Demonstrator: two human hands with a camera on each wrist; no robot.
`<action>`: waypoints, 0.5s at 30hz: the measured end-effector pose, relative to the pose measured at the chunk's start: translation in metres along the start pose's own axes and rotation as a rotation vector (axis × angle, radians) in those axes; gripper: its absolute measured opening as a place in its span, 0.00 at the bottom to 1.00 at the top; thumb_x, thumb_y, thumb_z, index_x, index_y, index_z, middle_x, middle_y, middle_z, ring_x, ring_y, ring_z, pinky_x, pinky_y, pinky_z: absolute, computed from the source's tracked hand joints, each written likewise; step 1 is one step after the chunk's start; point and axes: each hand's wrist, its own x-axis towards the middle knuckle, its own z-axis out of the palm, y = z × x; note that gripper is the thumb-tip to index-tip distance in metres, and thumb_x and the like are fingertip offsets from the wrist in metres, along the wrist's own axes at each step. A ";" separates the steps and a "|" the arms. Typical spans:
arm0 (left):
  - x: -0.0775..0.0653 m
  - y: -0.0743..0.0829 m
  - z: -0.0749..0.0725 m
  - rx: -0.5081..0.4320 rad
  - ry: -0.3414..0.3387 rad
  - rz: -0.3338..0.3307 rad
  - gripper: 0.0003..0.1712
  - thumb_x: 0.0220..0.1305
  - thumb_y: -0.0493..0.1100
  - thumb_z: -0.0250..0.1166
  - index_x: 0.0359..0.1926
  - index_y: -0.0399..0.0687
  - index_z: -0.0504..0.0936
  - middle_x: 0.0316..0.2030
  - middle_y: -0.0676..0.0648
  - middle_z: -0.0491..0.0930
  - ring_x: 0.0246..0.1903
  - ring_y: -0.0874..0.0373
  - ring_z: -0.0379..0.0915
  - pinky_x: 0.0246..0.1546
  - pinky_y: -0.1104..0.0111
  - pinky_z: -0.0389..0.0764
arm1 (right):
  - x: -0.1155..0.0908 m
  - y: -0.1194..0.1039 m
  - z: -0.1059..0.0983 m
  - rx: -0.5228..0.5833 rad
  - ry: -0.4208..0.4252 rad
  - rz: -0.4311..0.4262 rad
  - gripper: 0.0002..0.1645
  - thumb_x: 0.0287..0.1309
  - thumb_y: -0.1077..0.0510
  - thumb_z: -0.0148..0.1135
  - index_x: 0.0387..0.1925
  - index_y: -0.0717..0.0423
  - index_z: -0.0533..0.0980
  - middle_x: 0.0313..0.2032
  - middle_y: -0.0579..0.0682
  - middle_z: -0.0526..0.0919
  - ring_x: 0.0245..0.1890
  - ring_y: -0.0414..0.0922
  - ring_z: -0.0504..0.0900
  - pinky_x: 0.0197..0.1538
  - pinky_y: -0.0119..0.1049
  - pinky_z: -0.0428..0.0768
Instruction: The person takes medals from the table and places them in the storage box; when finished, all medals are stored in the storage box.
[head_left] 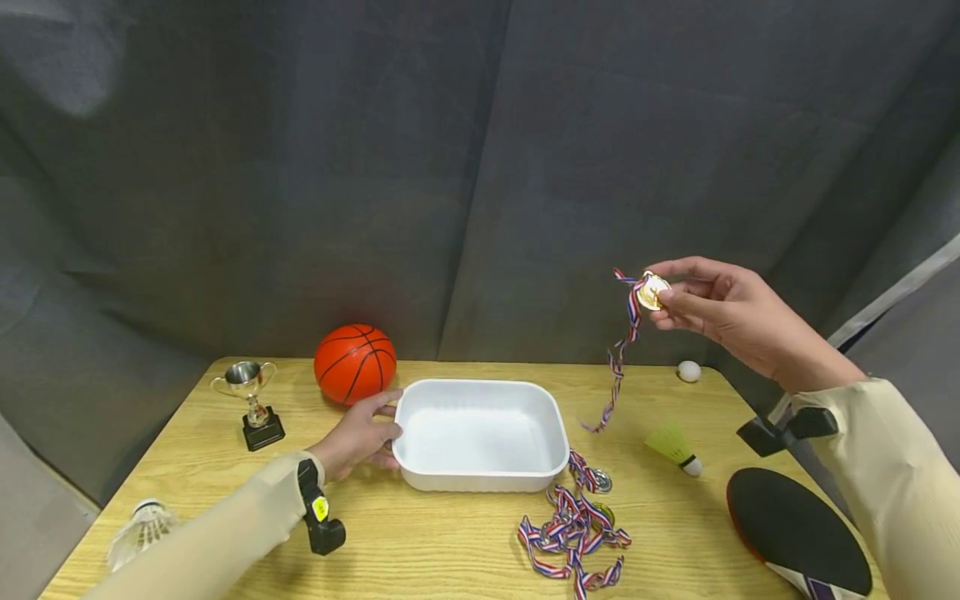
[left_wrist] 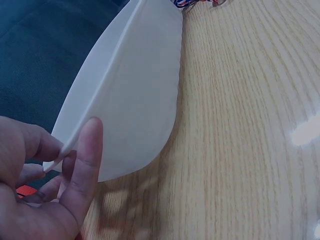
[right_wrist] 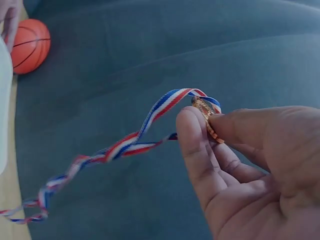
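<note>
High over the table's right side, my right hand (head_left: 712,308) pinches a gold medal (head_left: 652,292) between thumb and fingers. Its red, white and blue ribbon (right_wrist: 125,147) hangs down twisted toward the tabletop. My left hand (head_left: 360,433) holds the left end of a white rectangular tub (head_left: 480,482), with the thumb on the outside wall and fingers at the rim in the left wrist view. The tub's inside is bare. Right of the tub's front corner lies a heap of medals with striped ribbons (head_left: 573,533), a silver medal (head_left: 600,481) among them.
Behind my left hand sits a small orange basketball (head_left: 356,364); a silver trophy cup (head_left: 255,404) stands farther left. A white shuttlecock (head_left: 142,533) is at front left. On the right are a yellow shuttlecock (head_left: 675,448), a white ball (head_left: 688,371) and a black table tennis paddle (head_left: 798,529).
</note>
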 end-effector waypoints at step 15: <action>0.002 0.002 -0.002 0.024 0.015 0.005 0.43 0.69 0.28 0.58 0.82 0.43 0.57 0.69 0.29 0.66 0.35 0.46 0.80 0.28 0.62 0.95 | 0.068 -0.027 0.074 0.326 -0.043 -0.189 0.27 0.69 0.67 0.64 0.68 0.63 0.72 0.43 0.51 0.87 0.41 0.42 0.90 0.53 0.31 0.93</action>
